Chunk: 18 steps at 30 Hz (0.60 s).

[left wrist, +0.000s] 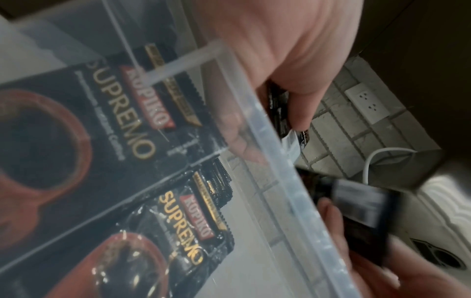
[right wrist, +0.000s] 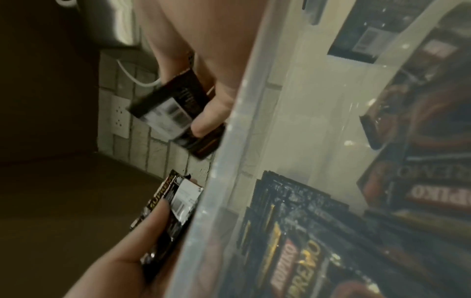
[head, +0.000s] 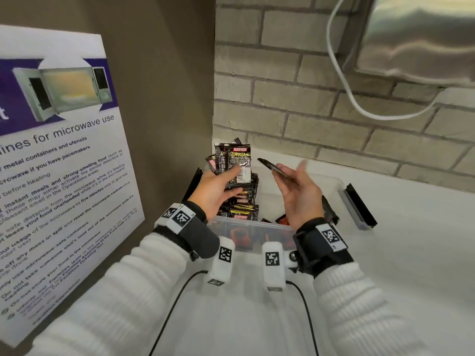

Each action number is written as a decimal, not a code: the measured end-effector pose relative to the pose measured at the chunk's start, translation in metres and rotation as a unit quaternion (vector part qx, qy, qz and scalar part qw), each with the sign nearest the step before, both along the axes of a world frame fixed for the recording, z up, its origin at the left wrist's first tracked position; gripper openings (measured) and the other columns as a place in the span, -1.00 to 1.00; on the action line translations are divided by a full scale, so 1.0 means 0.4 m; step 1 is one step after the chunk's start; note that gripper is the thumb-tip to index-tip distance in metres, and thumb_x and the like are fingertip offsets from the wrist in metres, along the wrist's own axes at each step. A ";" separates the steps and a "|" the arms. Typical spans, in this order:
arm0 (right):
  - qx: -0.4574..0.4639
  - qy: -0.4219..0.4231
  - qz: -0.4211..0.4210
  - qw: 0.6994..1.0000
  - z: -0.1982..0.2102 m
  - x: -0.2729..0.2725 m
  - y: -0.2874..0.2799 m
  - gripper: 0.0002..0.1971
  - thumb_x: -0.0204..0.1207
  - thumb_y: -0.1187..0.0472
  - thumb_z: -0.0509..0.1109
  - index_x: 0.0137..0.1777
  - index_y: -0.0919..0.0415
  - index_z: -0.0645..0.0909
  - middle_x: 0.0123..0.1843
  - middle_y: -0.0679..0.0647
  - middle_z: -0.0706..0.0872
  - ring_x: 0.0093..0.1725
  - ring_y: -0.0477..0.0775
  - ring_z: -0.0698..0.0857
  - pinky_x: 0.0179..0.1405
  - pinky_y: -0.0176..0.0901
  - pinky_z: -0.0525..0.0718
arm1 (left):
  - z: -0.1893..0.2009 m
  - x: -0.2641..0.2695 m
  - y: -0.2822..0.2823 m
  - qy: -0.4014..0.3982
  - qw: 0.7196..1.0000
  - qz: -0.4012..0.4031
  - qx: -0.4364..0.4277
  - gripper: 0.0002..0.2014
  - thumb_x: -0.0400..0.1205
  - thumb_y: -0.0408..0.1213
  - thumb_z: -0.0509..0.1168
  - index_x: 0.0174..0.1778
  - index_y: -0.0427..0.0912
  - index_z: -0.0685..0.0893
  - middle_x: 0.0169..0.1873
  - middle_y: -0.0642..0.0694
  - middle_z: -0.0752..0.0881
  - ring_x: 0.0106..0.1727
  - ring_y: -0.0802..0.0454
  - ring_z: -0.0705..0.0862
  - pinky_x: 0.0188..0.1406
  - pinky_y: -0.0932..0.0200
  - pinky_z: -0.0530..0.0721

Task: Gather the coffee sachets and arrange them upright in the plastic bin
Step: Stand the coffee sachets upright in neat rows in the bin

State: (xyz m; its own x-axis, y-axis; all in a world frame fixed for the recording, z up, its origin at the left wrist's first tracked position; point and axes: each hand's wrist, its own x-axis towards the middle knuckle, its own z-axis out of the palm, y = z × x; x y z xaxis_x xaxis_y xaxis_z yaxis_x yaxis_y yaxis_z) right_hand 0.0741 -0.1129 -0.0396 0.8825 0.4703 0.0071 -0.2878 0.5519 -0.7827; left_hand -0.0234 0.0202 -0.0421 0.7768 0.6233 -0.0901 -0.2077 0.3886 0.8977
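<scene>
A clear plastic bin [head: 253, 236] stands on the white counter in the corner, with black Kopiko Supremo sachets [head: 244, 206] standing at its left end. Above them my left hand [head: 237, 181] grips a fanned bundle of sachets [head: 237, 160] between thumb and fingers. My right hand [head: 285, 173] is over the bin's middle and pinches a single sachet [head: 271, 166], seen edge-on. In the left wrist view the bin rim [left wrist: 267, 141] crosses the frame, and sachets [left wrist: 127, 113] show through its wall. In the right wrist view my thumb [right wrist: 206, 119] presses on the single sachet [right wrist: 175, 104].
A microwave-use poster [head: 59, 163] leans on the left wall. Behind the bin is a brick wall [head: 308, 104]; a steel appliance [head: 421, 39] with a white cable [head: 359, 104] hangs at upper right. The bin's black clip [head: 359, 205] sticks out on the right. More sachets [head: 330, 211] lie beyond my right wrist.
</scene>
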 end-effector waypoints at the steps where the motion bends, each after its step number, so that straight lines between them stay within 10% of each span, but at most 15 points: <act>1: -0.052 -0.021 -0.016 0.998 0.000 -0.004 0.004 -0.82 0.58 0.37 0.30 0.11 0.43 0.62 0.07 0.23 0.72 0.09 0.14 0.72 0.19 -0.15 0.71 | 0.000 0.001 0.000 0.009 1.000 0.010 0.010 -0.72 0.57 -0.33 0.38 0.15 -0.19 0.52 0.25 -0.11 0.60 0.23 0.02 0.59 0.13 0.03 0.70; 6: -0.167 -0.072 -0.011 0.983 -0.006 -0.012 0.019 -0.25 0.43 0.59 0.36 0.56 0.12 0.21 0.44 0.21 0.51 0.34 0.14 0.59 0.41 0.11 0.52 | -0.006 0.006 0.004 0.026 0.999 0.043 0.013 -0.47 0.51 -0.33 0.45 0.31 -0.37 0.37 0.35 -0.18 0.51 0.20 0.00 0.64 0.02 0.12 0.76; 10: -0.231 -0.162 -0.024 0.959 -0.006 -0.022 0.024 -0.44 0.51 0.51 0.34 0.48 0.17 0.34 0.05 -0.13 0.67 -0.02 -0.20 0.66 -0.07 -0.39 0.61 | -0.008 0.009 0.000 0.033 0.997 0.051 0.052 -0.58 0.51 -0.36 0.44 0.25 -0.36 0.51 0.24 -0.26 0.65 0.21 -0.06 0.68 -0.02 0.14 0.78; 14: -0.306 -0.238 -0.072 0.919 -0.006 -0.041 0.050 -0.72 0.59 0.39 0.24 0.25 0.13 0.43 0.04 -0.01 0.67 0.11 0.03 0.68 0.20 -0.11 0.65 | -0.011 0.005 -0.012 0.028 0.992 0.053 0.114 -0.66 0.55 -0.45 0.38 0.25 -0.27 0.59 0.11 -0.20 0.73 0.11 -0.05 0.73 -0.15 0.20 0.78; 18: -0.339 -0.303 -0.016 0.891 -0.002 -0.079 0.077 -0.68 0.66 0.37 0.07 0.39 0.20 0.24 0.07 0.01 0.57 0.07 0.01 0.61 0.05 -0.17 0.55 | -0.006 0.012 -0.032 0.035 0.982 0.047 0.182 -0.69 0.60 -0.48 0.30 0.27 -0.28 0.54 0.09 -0.18 0.71 0.02 0.02 0.73 -0.14 0.20 0.79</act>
State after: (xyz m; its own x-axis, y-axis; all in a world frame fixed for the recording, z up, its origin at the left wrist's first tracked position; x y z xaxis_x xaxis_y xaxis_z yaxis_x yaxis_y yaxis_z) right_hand 0.0424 -0.0821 -0.0403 0.8262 0.5224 0.2109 0.3082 -0.1057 -0.9454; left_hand -0.0184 0.0075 -0.0446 0.7140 0.6928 0.1013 -0.1608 0.0215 0.9868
